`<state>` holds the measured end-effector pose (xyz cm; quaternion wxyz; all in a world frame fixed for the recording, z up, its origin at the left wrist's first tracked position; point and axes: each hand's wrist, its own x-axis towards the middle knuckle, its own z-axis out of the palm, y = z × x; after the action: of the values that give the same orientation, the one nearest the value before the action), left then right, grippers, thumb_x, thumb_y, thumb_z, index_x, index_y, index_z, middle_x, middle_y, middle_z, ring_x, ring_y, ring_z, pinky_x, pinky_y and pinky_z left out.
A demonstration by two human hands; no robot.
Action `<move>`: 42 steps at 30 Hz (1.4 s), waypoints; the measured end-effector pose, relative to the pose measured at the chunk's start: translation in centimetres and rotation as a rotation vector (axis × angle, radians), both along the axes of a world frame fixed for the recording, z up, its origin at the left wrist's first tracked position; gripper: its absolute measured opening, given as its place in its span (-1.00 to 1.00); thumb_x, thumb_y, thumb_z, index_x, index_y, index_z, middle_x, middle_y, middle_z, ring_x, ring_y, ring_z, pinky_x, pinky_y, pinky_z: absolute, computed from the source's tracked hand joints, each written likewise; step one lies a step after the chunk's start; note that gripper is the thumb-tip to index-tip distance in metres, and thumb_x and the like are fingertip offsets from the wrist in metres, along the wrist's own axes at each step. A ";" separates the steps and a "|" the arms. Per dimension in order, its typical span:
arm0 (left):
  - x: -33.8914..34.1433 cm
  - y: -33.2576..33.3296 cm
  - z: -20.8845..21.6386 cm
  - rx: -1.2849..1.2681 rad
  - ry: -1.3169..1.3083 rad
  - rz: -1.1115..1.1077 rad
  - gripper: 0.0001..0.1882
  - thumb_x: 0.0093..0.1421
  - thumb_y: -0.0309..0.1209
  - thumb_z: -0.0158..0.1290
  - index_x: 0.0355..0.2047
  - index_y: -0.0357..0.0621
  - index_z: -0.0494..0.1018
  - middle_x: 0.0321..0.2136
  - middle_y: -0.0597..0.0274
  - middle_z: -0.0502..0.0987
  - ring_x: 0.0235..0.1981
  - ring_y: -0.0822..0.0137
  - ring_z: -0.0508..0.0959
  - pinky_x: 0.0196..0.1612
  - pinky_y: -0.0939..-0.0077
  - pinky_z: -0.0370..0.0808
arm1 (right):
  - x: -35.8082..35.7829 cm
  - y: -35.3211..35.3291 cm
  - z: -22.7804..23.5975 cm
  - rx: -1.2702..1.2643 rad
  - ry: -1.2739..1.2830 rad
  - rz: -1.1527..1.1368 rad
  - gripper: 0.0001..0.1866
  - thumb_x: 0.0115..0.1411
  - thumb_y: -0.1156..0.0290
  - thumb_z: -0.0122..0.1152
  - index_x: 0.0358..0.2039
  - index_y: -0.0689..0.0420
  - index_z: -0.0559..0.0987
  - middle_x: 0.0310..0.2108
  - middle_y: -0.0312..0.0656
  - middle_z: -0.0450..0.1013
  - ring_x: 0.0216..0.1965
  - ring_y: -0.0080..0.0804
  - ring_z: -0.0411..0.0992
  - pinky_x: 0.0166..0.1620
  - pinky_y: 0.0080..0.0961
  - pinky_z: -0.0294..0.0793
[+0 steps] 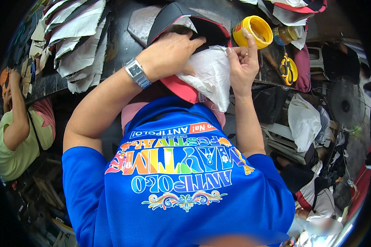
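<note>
While white cloth (211,74) points lengthwise toward the torso (185,173), right hand (242,61) pinches it; left hand (171,53), grasp unclear

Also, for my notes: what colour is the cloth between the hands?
The cloth is white; see the head view.

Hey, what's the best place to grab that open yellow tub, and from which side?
I'd grip the yellow tub around its outer wall, coming from the left: that wall shows there, while its open mouth faces more to the right and a small jar sits close on that side.
</note>
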<state>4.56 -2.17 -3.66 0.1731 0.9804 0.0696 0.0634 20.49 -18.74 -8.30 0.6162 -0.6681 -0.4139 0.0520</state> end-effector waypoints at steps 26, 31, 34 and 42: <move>1.0 -0.4 -1.1 -0.003 -0.071 -0.189 -0.10 -0.01 -0.27 0.31 0.37 -0.06 0.25 0.18 0.01 0.39 0.15 0.01 0.44 0.23 0.20 0.46 | 0.5 1.6 -0.4 -0.057 -0.319 -0.159 -0.24 0.19 0.71 0.25 0.40 0.00 0.35 -0.46 -0.31 0.48 -0.50 -0.62 0.46 -0.36 -0.63 0.50; 1.8 -0.2 -0.6 -0.014 0.011 -0.176 -0.07 -0.04 -0.24 0.32 0.37 -0.08 0.25 0.12 0.02 0.41 0.11 0.03 0.46 0.19 0.20 0.50 | 1.2 1.1 1.0 -0.142 -0.283 -0.195 -0.28 0.19 0.61 0.30 0.37 -0.04 0.37 -0.48 -0.29 0.45 -0.55 -0.52 0.42 -0.38 -0.58 0.49; 2.3 0.0 -0.3 -0.009 0.046 -0.180 -0.04 -0.08 -0.23 0.33 0.38 -0.07 0.25 0.10 0.03 0.42 0.08 0.03 0.48 0.17 0.20 0.52 | 5.5 -1.1 4.4 -0.193 -0.503 -0.266 -0.70 0.26 0.36 0.40 0.00 0.07 0.69 -0.25 -0.17 0.49 -0.34 -0.41 0.46 -0.26 -0.53 0.50; 3.4 0.1 0.3 0.034 0.122 -0.182 0.06 -0.16 -0.26 0.37 0.41 -0.02 0.21 0.04 0.04 0.42 0.08 0.04 0.51 0.16 0.21 0.52 | 16.4 0.1 6.2 -0.940 -0.656 -0.133 -0.19 0.36 -0.41 -0.21 -0.01 0.02 0.74 0.27 0.05 0.42 0.35 0.01 0.26 0.34 -0.12 0.26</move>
<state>8.01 -2.11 -3.31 0.1570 0.9875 -0.0104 -0.0114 36.91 -18.65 -2.08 0.0944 -0.8759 -0.4728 -0.0185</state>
